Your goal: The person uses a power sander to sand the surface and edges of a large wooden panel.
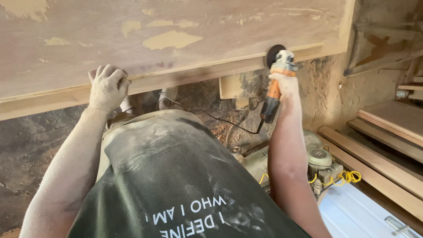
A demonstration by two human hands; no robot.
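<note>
Head view: a person bends over a workpiece.
Left hand (107, 87): fingers curled over the near edge of the wooden panel (176, 39).
Right hand (284, 86): fingers closed around the orange angle grinder (276, 83), its disc at the panel edge.

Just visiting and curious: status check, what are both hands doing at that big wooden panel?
Left hand gripping panel edge. Right hand shut on orange angle grinder, disc against the edge. Power cord trails below; nothing in the way.
</note>
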